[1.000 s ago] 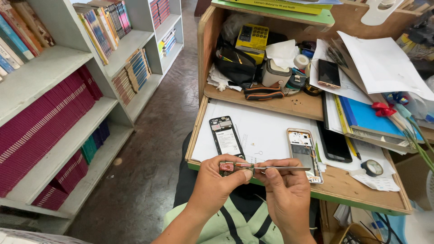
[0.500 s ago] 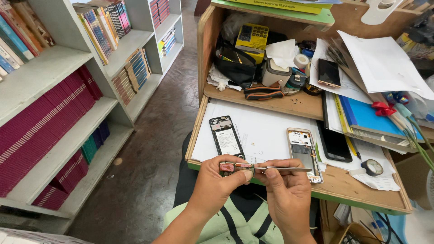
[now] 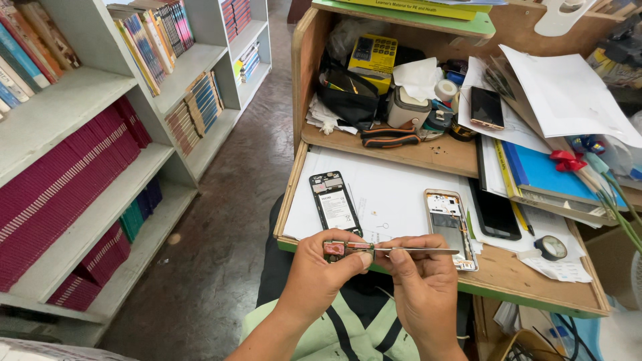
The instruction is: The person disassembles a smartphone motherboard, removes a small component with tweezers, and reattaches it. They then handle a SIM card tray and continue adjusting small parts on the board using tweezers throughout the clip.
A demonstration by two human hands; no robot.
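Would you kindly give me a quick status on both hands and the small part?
Left hand pinching small circuit board. Right hand holding metal tweezers, tips at the board. Opened phone and phone frame on white sheet behind; nothing between.

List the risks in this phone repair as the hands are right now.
1. The left hand pinches a small circuit part in the air past the desk edge; if it slips, it likely falls to the lap or floor.
2. The right hand works metal tweezers on that part; a slip might scratch it.
3. The opened phone lies close to the desk edge near the right hand, so a nudge may knock it off.
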